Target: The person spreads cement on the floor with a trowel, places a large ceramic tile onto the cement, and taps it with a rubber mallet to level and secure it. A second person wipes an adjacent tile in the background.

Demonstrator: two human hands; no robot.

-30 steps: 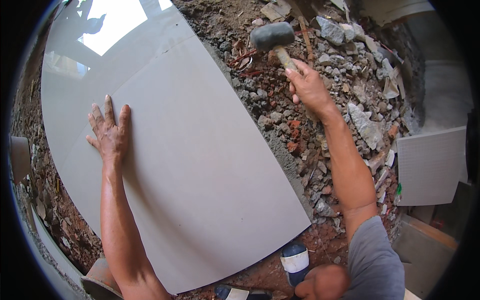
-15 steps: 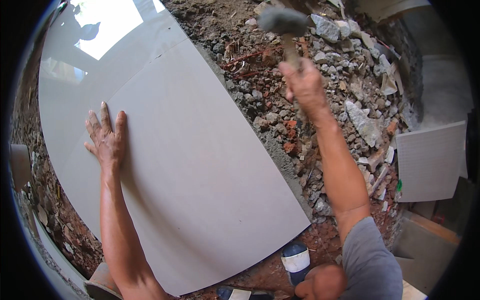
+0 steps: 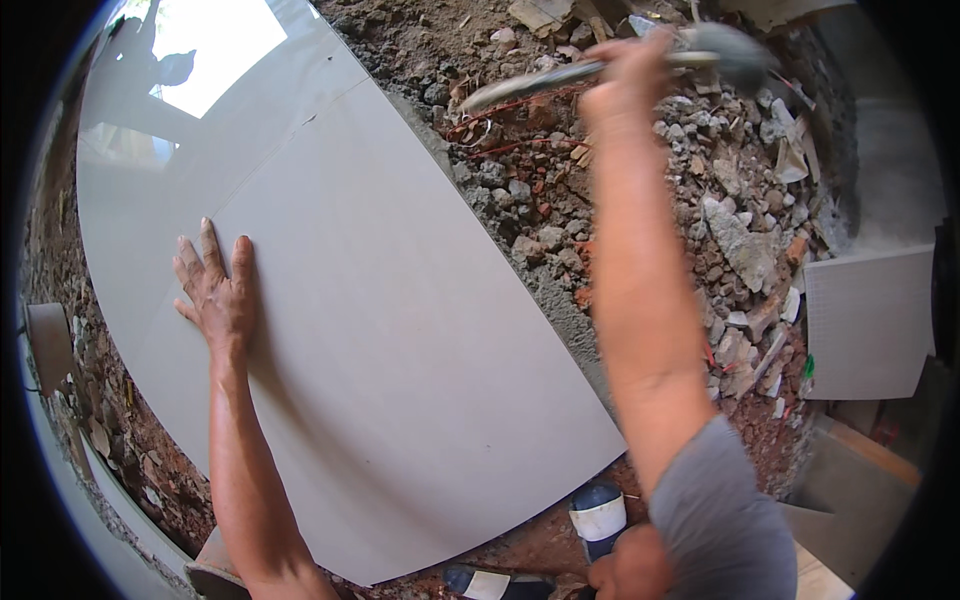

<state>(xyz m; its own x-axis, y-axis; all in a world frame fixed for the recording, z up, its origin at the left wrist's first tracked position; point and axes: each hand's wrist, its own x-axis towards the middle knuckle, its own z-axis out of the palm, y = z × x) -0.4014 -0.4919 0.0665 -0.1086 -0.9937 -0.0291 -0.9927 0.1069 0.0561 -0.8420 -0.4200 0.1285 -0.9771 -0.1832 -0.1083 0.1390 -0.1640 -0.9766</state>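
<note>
My left hand (image 3: 221, 297) lies flat with fingers spread on a large glossy off-white tile (image 3: 400, 330). A thin line, like a joint, runs across the tile's surface just beyond those fingertips. My right hand (image 3: 628, 80) is wrapped around the handle of a mallet (image 3: 535, 85), raised over the rubble to the right of the tile. Its dark grey head (image 3: 735, 60) points right, blurred by motion, and touches nothing I can make out. Grey mortar (image 3: 520, 260) shows along the tile's right edge.
Broken stones and concrete lumps (image 3: 740, 240) cover the ground on the right. A pale loose tile piece (image 3: 868, 322) stands at the far right. My feet in dark footwear with white straps (image 3: 600, 518) are at the tile's near edge. More rubble lies along its left side.
The mallet has swung from upright to nearly level, its head moving to the right. My right forearm has shifted left and up. My left hand stays pressed on the tile.
</note>
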